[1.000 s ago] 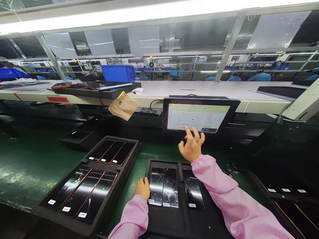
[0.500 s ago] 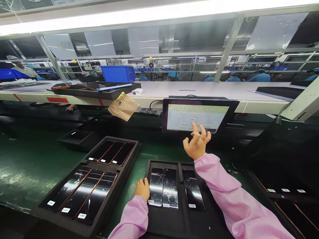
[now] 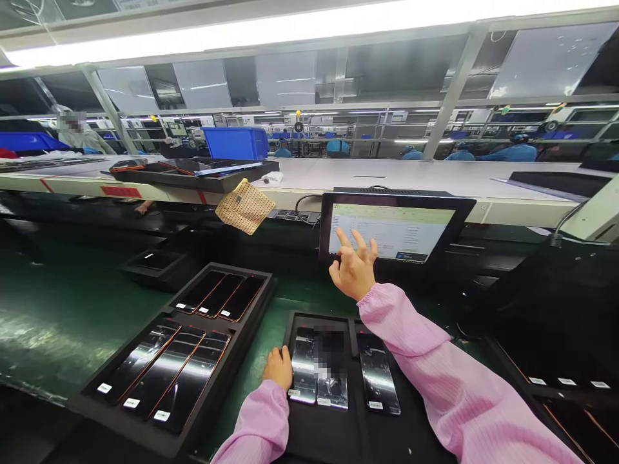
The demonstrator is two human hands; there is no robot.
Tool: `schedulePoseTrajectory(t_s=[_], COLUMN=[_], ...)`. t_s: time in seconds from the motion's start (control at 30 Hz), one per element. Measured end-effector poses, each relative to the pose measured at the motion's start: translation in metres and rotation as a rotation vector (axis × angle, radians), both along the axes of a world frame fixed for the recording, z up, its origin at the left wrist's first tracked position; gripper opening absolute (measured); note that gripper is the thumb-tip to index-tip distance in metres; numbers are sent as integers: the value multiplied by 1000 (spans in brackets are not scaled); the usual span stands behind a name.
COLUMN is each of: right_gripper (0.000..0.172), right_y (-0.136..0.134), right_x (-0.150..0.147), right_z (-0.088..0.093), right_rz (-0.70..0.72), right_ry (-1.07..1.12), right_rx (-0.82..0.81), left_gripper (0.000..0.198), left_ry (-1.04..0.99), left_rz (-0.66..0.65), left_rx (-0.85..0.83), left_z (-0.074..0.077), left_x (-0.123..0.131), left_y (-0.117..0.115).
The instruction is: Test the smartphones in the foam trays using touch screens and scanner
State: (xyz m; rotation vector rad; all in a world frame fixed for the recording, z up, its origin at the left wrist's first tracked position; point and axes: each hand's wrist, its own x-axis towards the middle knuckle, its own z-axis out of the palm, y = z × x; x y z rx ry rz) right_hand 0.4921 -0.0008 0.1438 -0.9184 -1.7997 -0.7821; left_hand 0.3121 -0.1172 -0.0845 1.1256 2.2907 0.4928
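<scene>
My right hand (image 3: pixel 355 270) is raised at the touchscreen monitor (image 3: pixel 406 235), its fingers spread. The index fingertip is at the left part of the lit screen; whether it presses the glass I cannot tell. My left hand (image 3: pixel 278 367) has its fingers curled over the left wall of a black foam tray (image 3: pixel 331 435). Inside this tray lie three dark phones: a left phone (image 3: pixel 304 364), a middle phone (image 3: pixel 332 380) right beside it, and another phone (image 3: pixel 378 374) beyond a divider. White labels show at their lower ends.
To the left stands another black tray (image 3: pixel 235 341) with several orange-edged phones. A further phone tray (image 3: pixel 565 392) is at the right, partly dark. Above runs a pale shelf (image 3: pixel 333 171) with a blue bin (image 3: pixel 235 143) and a hanging dotted yellow sheet (image 3: pixel 245 206). People sit in the background.
My right hand has moved left across the screen, and the small pop-up window there is gone. My left hand stays at the tray's wall. The view has shifted slightly.
</scene>
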Motion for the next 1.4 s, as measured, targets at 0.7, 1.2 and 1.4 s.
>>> schedulePoseTrajectory(t_s=[0.7,1.2,1.4], right_gripper=[22,24,23], right_y=[-1,1,1], right_x=[2,0,0], right_z=[5,6,6], right_rz=[-1,11,15], right_ry=[-6,-19,-12], right_rx=[23,22,37], left_gripper=[43,43,43], left_ry=[-17,0,0], left_rz=[-7,-10,-4], left_rx=[3,0,8], left_z=[1,7,5], left_x=[0,1,1], left_y=[-1,-3,-2])
